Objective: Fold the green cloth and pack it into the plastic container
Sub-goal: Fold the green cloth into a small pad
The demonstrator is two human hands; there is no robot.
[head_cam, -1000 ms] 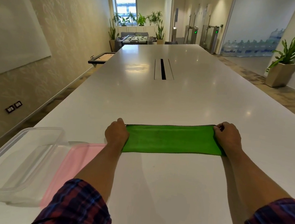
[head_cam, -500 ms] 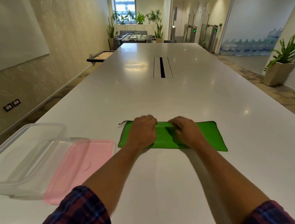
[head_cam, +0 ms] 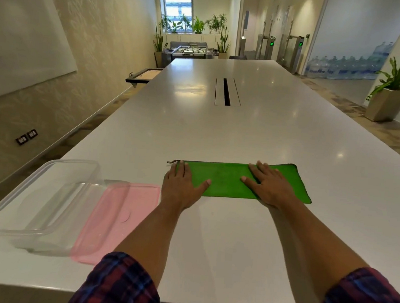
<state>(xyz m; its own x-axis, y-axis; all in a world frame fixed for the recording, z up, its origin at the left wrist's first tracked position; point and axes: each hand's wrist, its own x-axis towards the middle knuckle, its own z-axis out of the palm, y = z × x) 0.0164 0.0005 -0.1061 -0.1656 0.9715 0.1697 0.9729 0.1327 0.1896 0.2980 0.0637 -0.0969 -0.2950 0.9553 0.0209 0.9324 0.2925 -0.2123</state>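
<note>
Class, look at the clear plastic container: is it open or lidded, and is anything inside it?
Open and empty. The plastic container has no lid on; the pink lid lies flat beside it, and its clear walls show nothing inside.

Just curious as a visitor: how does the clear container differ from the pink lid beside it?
The container is clear and colourless; the lid is translucent pink. The container is deep, with raised walls; the lid lies flat. The container sits nearer the table edge on the left; the lid lies between it and the left hand. Both are rounded rectangles and hold nothing.
</note>
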